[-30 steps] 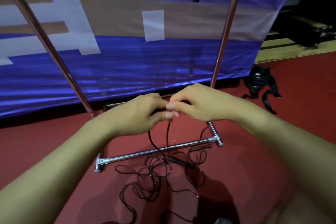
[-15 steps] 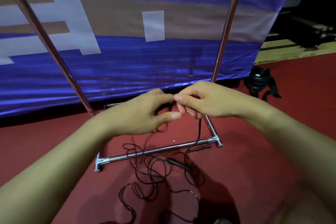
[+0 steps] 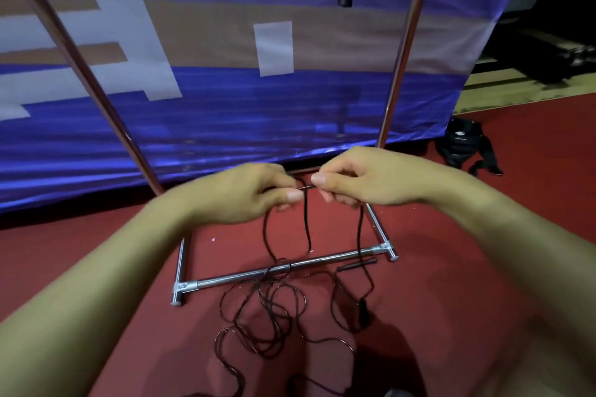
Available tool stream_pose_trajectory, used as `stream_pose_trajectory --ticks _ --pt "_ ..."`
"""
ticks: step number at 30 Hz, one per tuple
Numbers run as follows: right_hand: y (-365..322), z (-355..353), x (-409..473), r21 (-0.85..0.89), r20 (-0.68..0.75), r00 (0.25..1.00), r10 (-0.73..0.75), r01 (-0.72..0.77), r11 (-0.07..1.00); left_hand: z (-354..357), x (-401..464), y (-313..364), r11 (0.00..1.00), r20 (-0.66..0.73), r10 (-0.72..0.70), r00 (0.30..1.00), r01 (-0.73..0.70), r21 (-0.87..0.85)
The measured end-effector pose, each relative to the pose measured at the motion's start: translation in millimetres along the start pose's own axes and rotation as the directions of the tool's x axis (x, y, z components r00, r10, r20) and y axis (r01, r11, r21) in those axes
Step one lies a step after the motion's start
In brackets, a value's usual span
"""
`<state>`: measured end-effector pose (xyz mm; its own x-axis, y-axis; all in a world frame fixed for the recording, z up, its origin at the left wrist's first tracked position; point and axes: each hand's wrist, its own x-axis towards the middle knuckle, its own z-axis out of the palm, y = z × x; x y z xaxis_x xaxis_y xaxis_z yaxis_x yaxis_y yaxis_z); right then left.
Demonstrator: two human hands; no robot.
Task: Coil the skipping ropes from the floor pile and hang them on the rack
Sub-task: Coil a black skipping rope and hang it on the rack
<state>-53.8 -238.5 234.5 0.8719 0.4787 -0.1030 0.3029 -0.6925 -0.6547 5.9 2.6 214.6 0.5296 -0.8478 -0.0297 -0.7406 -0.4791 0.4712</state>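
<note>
Hands now slightly apart, left hand and right hand each pinching rope; coiling barely started, pile still on floor.

- Two bare forearms enter from the lower corners of the head view; no sleeve shows on either, up to the frame edges.
- The left hand is bare: no glove, ring, watch or band on the visible wrist.
- The right hand is likewise bare, with nothing on the wrist or on the fingers that can be seen.
- Fingernails are short and unpainted, seen on the left thumb and on one fingertip of the right hand.
- Parts of the left hand are blurred, so fine detail there cannot be made out.
- No markings, tattoos or plasters are visible on either arm.
</note>
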Motion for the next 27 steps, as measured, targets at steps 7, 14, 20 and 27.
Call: stream_pose_trajectory --ticks 7,14,20,27 --pt "17.6 -18.6 -12.4 -0.016 0.079 0.984 0.161 -0.16 0.987 -32.2 -37.0 -46.0 0.979 -0.2 -0.171 0.965 0.189 0.077" --pt "10.2 -6.2 2.6 0.125 0.031 0.996 0.086 -0.09 0.988 -10.3 -12.4 -12.7 0.998 -0.095 0.001 0.995 -0.007 -0.059" --pt "58.5 1.6 3.3 0.003 0.124 0.952 0.281 -0.284 0.959 -43.1 -39.9 -57.3 0.937 -0.538 -0.343 0.77 0.238 -0.256" --pt "81.0 31.9 8.9 0.462 0.096 0.916 0.39 -0.388 0.797 -27.4 -43.9 -54.7 0.893 -0.576 -0.45 0.682 0.325 -0.312"
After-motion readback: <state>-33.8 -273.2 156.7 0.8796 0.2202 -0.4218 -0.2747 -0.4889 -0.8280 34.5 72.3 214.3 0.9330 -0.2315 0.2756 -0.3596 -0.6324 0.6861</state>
